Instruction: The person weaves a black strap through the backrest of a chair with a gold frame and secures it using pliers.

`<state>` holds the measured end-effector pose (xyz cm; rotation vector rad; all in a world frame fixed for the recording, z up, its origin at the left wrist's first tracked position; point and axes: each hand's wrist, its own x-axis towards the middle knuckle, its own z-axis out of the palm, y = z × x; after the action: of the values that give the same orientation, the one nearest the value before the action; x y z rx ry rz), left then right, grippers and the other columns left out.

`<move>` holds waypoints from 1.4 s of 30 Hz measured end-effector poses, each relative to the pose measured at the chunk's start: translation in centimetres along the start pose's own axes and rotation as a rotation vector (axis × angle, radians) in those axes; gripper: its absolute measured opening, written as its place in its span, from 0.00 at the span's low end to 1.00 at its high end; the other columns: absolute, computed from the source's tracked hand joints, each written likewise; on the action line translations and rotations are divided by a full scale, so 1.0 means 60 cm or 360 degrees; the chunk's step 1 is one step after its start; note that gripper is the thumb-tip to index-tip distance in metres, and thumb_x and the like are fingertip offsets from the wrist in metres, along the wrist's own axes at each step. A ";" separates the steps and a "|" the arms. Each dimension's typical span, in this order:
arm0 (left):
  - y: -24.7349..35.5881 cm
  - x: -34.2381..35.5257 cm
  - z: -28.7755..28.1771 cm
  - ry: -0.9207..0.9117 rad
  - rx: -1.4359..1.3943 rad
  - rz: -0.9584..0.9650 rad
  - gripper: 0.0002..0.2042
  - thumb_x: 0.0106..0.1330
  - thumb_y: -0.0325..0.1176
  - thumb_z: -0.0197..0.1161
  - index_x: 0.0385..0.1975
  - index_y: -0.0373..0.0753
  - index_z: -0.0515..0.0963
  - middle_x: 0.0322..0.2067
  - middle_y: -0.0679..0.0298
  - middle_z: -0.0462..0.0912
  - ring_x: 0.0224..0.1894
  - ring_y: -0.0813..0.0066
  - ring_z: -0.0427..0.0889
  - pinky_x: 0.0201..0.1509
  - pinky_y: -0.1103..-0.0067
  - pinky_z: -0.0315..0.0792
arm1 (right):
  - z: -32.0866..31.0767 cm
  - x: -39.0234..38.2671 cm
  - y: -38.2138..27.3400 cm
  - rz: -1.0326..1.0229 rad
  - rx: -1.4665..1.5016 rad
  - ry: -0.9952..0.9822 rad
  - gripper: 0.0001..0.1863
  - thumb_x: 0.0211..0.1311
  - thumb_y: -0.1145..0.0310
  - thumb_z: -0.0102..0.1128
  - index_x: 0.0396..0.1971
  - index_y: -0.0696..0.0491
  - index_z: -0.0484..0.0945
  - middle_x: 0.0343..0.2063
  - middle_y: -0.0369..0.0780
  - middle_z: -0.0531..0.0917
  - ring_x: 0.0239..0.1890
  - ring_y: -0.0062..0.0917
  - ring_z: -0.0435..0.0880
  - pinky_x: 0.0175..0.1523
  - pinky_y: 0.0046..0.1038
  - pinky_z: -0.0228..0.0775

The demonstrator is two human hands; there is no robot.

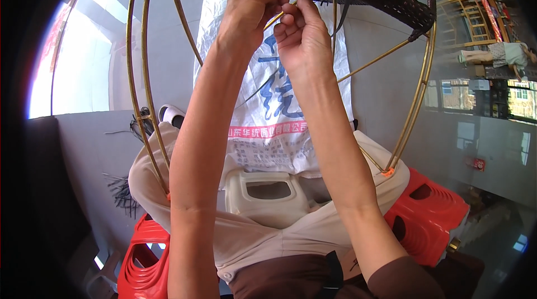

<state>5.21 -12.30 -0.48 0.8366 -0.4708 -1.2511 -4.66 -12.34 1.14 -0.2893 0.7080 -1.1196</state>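
Observation:
Before me a chair-like frame of gold metal tubes (143,47) stands over my lap, its legs resting on my thighs. Dark brown flat strips form a woven band (386,2) across its top. At the lower edge of this weave my left hand (249,11) is closed, thumb and forefinger pinched together. Close beside it my right hand (305,36) has its fingers curled and its thumb and forefinger up against the same edge. Whatever lies between the fingertips is too small to make out. A loose dark strip (343,11) hangs from the weave, just right of my right hand.
A white printed sack (218,25) lies on the floor beneath the frame. A beige plastic stool (240,201) stands between my knees, red stools (430,204) on both sides. Bundled dark strips (124,195) lie at left. Far right, a person (498,54) is near yellow frames (467,22).

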 end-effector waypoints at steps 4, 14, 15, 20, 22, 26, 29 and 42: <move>-0.004 0.004 -0.005 -0.0053 -0.0020 -0.0013 0.04 0.58 0.25 0.57 0.32 0.33 0.75 0.28 0.63 0.78 0.28 0.80 0.76 0.32 0.86 0.72 | 0.014 0.001 0.009 -0.0137 -0.0116 0.0172 0.06 0.54 0.67 0.57 0.30 0.53 0.75 0.15 0.34 0.76 0.13 0.14 0.72 0.18 0.16 0.66; -0.023 -0.004 0.017 0.0175 0.0164 0.0471 0.04 0.51 0.22 0.60 0.27 0.32 0.75 0.23 0.62 0.78 0.25 0.77 0.76 0.28 0.84 0.72 | 0.002 0.033 0.006 -0.1188 -0.1525 0.0084 0.06 0.46 0.76 0.56 0.18 0.64 0.78 0.12 0.43 0.78 0.13 0.25 0.77 0.20 0.22 0.69; -0.022 -0.005 0.012 0.0086 0.0145 0.0415 0.06 0.53 0.22 0.59 0.31 0.31 0.75 0.27 0.62 0.78 0.31 0.75 0.78 0.39 0.83 0.72 | 0.002 0.032 0.000 -0.1185 -0.1531 0.0078 0.06 0.46 0.76 0.56 0.18 0.64 0.78 0.12 0.43 0.78 0.13 0.25 0.77 0.20 0.22 0.69; -0.033 -0.006 0.023 0.0202 0.0148 0.0495 0.05 0.53 0.22 0.60 0.30 0.31 0.76 0.27 0.62 0.79 0.30 0.76 0.77 0.38 0.83 0.72 | 0.008 0.031 -0.016 -0.1280 -0.2082 0.0235 0.06 0.40 0.71 0.60 0.17 0.59 0.80 0.14 0.44 0.79 0.16 0.31 0.80 0.27 0.27 0.72; -0.037 -0.003 0.020 0.0291 0.0268 0.0639 0.04 0.51 0.22 0.60 0.25 0.29 0.76 0.23 0.62 0.78 0.26 0.79 0.76 0.32 0.83 0.73 | 0.009 0.025 -0.018 -0.1412 -0.2222 0.0205 0.06 0.42 0.72 0.59 0.19 0.59 0.80 0.14 0.43 0.79 0.15 0.29 0.79 0.24 0.25 0.71; -0.036 -0.004 0.028 0.0300 0.0172 0.0651 0.04 0.50 0.21 0.59 0.25 0.28 0.76 0.23 0.62 0.78 0.25 0.80 0.75 0.31 0.83 0.72 | 0.017 0.022 -0.025 -0.1778 -0.2715 0.0204 0.06 0.42 0.70 0.58 0.19 0.56 0.80 0.15 0.44 0.79 0.16 0.34 0.79 0.25 0.28 0.71; -0.030 -0.007 0.028 0.0314 0.0205 0.0498 0.06 0.52 0.20 0.58 0.29 0.31 0.77 0.26 0.62 0.79 0.29 0.79 0.77 0.36 0.84 0.71 | 0.025 0.015 -0.030 -0.1724 -0.2863 0.0201 0.06 0.42 0.70 0.56 0.18 0.55 0.79 0.17 0.45 0.79 0.20 0.39 0.79 0.28 0.31 0.71; -0.016 -0.001 0.004 -0.0023 0.0119 0.0307 0.04 0.54 0.21 0.56 0.29 0.35 0.73 0.28 0.66 0.76 0.31 0.78 0.76 0.41 0.84 0.70 | 0.010 0.021 -0.016 -0.2065 -0.2915 0.0095 0.06 0.50 0.71 0.53 0.21 0.56 0.79 0.18 0.47 0.79 0.20 0.37 0.80 0.26 0.32 0.71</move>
<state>4.39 -12.38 -1.05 0.8253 -0.5983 -1.0678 -4.65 -13.94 1.66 -2.5401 1.5190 -1.2643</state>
